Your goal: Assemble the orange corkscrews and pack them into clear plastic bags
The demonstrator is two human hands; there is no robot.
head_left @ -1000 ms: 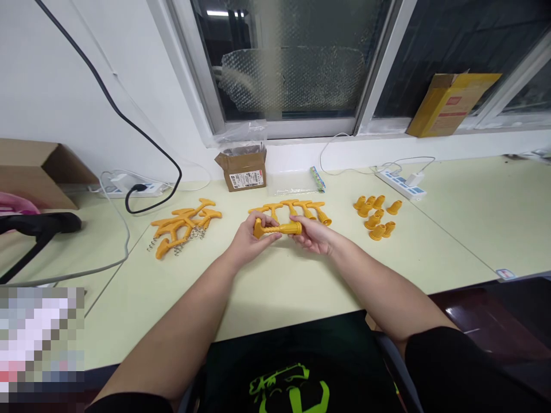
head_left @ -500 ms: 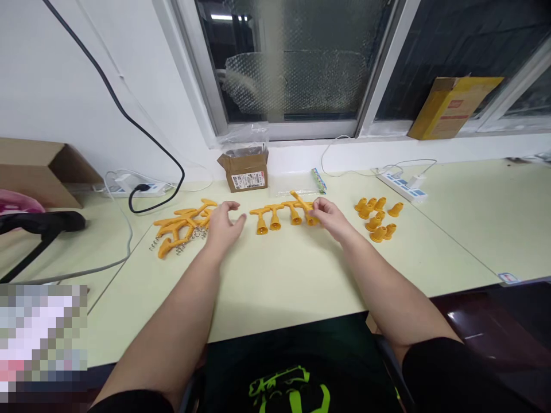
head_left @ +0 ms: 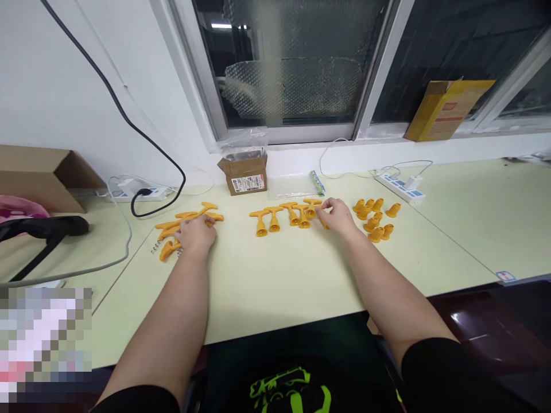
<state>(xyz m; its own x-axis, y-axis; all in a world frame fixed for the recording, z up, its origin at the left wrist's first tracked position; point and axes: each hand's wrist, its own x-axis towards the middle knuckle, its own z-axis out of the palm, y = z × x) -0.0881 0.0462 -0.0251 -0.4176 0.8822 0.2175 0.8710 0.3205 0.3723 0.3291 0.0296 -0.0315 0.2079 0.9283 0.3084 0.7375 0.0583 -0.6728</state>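
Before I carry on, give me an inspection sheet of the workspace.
Surface: pale table, in joined sections.
Job's things: spiral-tipped T-handles piled left; row of capped T-handles in the middle; flared caps grouped right.
Clutter: small brown carton; clear plastic bag beside it.
Grips: left grip over the pile; right grip at a yellow piece by the row's right end; closure unclear for both.
Cables: black cable looping near the left power strip.
Surroundings: window; yellow box leaning against it.
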